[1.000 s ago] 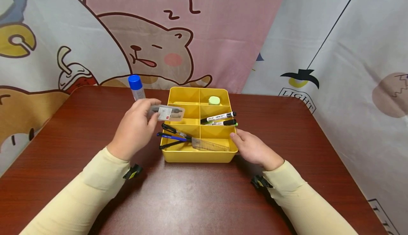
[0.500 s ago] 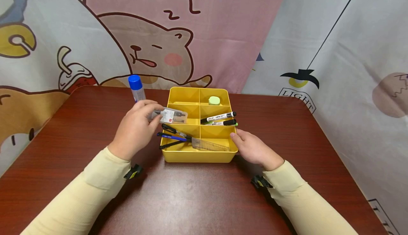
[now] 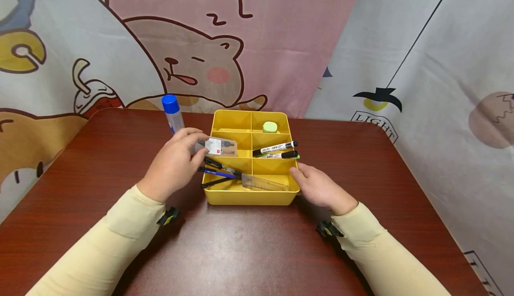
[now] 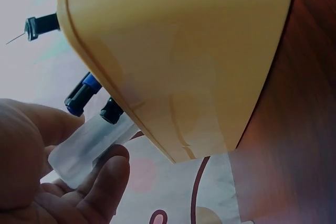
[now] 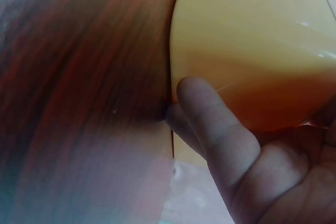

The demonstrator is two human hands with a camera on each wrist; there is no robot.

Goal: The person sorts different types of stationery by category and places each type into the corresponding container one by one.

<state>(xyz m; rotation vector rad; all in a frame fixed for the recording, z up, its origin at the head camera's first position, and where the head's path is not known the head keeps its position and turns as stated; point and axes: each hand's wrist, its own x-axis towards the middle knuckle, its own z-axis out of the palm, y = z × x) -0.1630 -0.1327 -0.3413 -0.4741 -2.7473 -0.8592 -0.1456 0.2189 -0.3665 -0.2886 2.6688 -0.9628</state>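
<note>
My left hand [image 3: 172,164] pinches a clear plastic compass case [image 3: 220,146] between thumb and fingers. A dark compass and a white label show through the plastic. The case is tilted over the left middle compartment of a yellow divided organizer box [image 3: 249,198]; in the left wrist view the clear case [image 4: 79,150] slants past the box's rim. On the box's right side, my right hand [image 3: 321,186] has its thumb over the rim and its fingers against the outer wall. The right wrist view shows those fingers [image 5: 210,119] low on the wall, near the table.
Behind my left hand a blue-capped glue stick [image 3: 173,114] stands upright. Pens [image 3: 217,172] and a clear ruler [image 3: 263,182] lie in the front compartments. Two markers [image 3: 277,147] occupy the right middle one; a pale green item [image 3: 270,127] sits at back right.
The compass case has moved slightly right and down, farther over the left middle compartment, along with my left hand. My right hand and the box have stayed put.
</note>
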